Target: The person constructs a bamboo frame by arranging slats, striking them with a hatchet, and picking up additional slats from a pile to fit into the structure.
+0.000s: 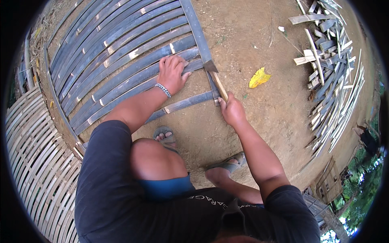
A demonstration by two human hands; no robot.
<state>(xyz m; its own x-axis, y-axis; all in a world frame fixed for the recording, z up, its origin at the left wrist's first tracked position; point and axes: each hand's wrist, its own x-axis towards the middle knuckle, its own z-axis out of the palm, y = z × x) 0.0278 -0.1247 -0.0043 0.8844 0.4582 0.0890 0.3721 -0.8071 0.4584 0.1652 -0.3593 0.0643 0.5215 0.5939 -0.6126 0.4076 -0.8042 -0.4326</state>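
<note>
A frame of dark, weathered bamboo slats (133, 73) lies on the ground before me, closed on the right by a long crosswise strip (196, 28). My left hand (172, 75) rests on the slats near that strip. Its fingers curl over a bamboo slat (194, 65), with the thumb toward me. My right hand (232, 110) is wrapped round the wooden handle of a hammer (219, 86). The hammer's dark metal head touches or hangs just above the strip where the slat ends meet it; I cannot tell which.
One separate slat (188, 102) lies nearer my feet. On the right is a heap of split bamboo offcuts and thin strips (332, 81). A yellow leaf (259, 77) lies on the bare dirt (259, 133). Another panel of pale slats (40, 162) stands at the left.
</note>
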